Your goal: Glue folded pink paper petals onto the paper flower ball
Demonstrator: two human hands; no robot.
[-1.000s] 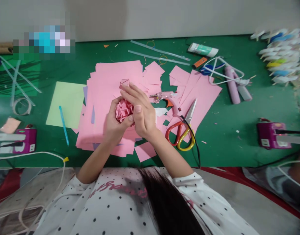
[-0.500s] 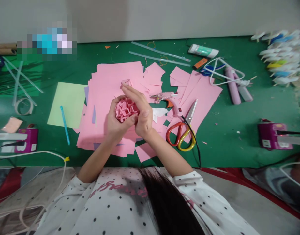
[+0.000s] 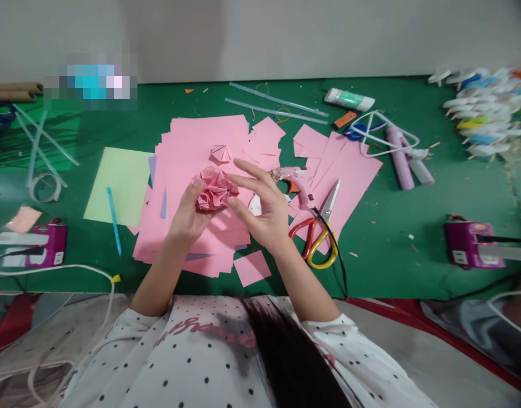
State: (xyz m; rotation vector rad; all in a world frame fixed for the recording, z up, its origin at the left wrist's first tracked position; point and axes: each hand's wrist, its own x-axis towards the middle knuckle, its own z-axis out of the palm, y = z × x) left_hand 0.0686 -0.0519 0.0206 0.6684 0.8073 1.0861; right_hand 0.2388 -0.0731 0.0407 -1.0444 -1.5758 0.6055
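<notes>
My left hand [image 3: 188,214] holds a folded pink paper ball [image 3: 215,189] from below, fingers curled round it, above a heap of pink paper sheets [image 3: 192,147]. My right hand [image 3: 264,212] hovers just to the right of the ball with its fingers spread, the fingertips near or touching the ball's side. A small folded pink paper piece [image 3: 220,153] lies on the sheets just beyond the ball. A pink glue gun [image 3: 295,181] rests on the paper right of my right hand.
Red-and-yellow scissors [image 3: 317,235] lie beside the glue gun on the green table [image 3: 413,198]. A light green sheet [image 3: 116,184] and a blue pen [image 3: 113,220] lie left. Glue sticks [image 3: 277,105], a white tube [image 3: 349,99] and purple devices [image 3: 473,245] stand around.
My right hand has come off the ball, where it was pressed flat, and opened to the right. My left hand has lifted the ball slightly away from me.
</notes>
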